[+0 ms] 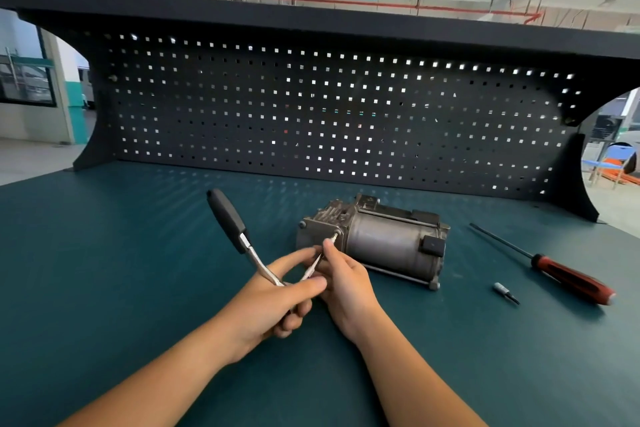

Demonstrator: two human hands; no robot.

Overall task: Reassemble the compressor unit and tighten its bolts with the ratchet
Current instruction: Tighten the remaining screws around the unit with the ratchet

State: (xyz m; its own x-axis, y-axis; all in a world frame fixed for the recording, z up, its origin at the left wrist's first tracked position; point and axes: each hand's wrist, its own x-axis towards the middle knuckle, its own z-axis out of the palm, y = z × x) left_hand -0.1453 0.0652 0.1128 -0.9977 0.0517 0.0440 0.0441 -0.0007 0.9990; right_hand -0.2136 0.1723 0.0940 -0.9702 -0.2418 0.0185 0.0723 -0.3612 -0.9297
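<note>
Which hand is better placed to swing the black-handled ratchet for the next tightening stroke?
Left. The left hand grips the black-handled steel ratchet by its shank; the right hand pinches the thin knurled extension bar, steadying its tip at a bolt on the grey metal compressor unit.

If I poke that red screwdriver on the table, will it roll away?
Probably a bit: the screwdriver has a rounded-looking handle and lies flat on the smooth table. It would likely stay stiff, since its thin shaft looks like metal.
</note>
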